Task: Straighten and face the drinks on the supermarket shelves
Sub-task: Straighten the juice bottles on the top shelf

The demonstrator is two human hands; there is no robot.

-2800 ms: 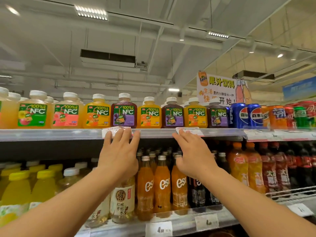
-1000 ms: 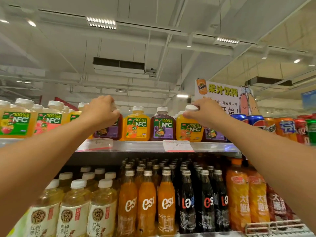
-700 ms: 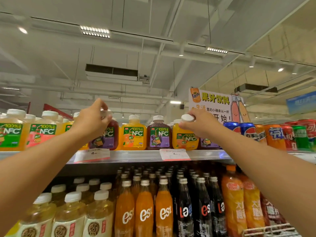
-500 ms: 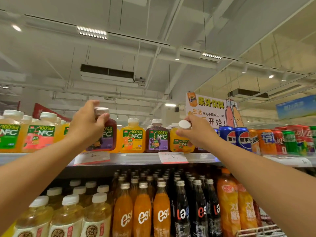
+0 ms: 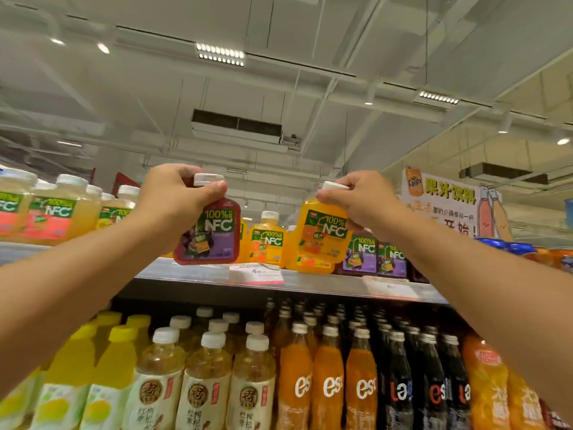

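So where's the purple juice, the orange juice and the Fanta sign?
purple juice bottle (image 5: 214, 234), head view, on its label.
orange juice bottle (image 5: 322, 234), head view, on its label.
Fanta sign (image 5: 446, 200), head view, on the lettering.

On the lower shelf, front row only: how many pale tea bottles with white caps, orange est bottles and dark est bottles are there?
Pale tea bottles: 3
Orange est bottles: 3
Dark est bottles: 3
Total: 9
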